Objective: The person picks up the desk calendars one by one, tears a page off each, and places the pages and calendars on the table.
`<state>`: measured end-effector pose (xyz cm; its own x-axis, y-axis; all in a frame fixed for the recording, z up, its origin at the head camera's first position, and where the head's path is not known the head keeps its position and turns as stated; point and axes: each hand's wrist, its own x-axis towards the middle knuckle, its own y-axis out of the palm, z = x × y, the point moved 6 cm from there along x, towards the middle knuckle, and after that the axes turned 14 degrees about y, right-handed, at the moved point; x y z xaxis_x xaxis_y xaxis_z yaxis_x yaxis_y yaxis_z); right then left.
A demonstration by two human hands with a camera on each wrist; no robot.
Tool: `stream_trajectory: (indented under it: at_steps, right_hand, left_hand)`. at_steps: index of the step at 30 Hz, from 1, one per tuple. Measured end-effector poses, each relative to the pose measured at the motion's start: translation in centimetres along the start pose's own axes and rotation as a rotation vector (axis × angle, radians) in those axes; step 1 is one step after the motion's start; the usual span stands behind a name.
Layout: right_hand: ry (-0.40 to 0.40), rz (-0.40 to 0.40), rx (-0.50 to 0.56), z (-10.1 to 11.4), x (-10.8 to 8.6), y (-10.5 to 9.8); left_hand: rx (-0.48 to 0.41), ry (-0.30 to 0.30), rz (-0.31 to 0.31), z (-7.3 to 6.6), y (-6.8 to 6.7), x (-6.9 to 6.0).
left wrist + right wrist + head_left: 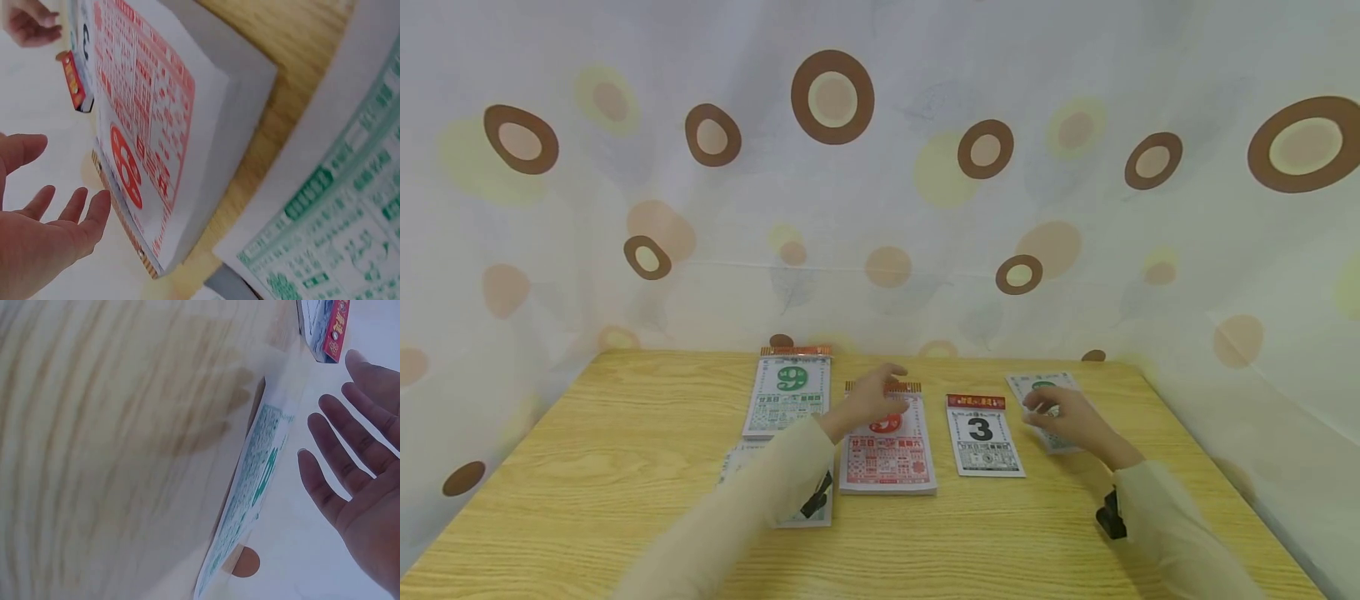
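On the counter (587,467), I see a green-printed calendar (788,396) just behind a second one partly hidden by a sleeve (722,517). My left grip (867,402), fingers apart and empty, hangs above the top of a red-printed calendar (887,454). Beside it lies a small black-printed calendar (985,443). My right grip (1075,421), also apart and empty, hovers by the rightmost calendar (247,487).
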<state>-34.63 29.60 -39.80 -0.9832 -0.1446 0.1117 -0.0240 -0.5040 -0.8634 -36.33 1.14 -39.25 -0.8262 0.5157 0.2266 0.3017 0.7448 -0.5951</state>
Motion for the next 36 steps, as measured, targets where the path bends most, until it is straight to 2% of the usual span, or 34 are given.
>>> stream_trajectory:
  at_steps: [5, 9, 16, 21, 28, 36]
  right_hand:
    - [-0.007, 0.012, 0.012, 0.6, 0.2, 0.6]
    - [-0.006, 0.023, 0.024, 1.0, 0.5, 1.0]
    - [0.082, 0.057, 0.037, 0.9, 1.2, 1.9]
    - [0.091, 0.055, 0.015, 1.1, 1.8, 2.4]
    - [0.147, 0.066, -0.003, 1.2, 2.2, 3.0]
    - [0.152, 0.079, -0.007, 1.2, 2.7, 3.4]
  left_hand:
    - [-0.053, 0.016, 0.022, -0.7, 1.5, 0.2]
    - [-0.052, 0.014, 0.04, -1.2, 2.6, 0.3]
    - [-0.075, -0.003, 0.041, -2.0, 4.2, 0.7]
    - [-0.085, -0.018, 0.03, -2.1, 5.1, 1.2]
    - [-0.042, -0.021, 0.01, -2.4, 5.9, 1.9]
    - [0.042, -0.016, -0.01, -1.9, 6.9, 3.1]
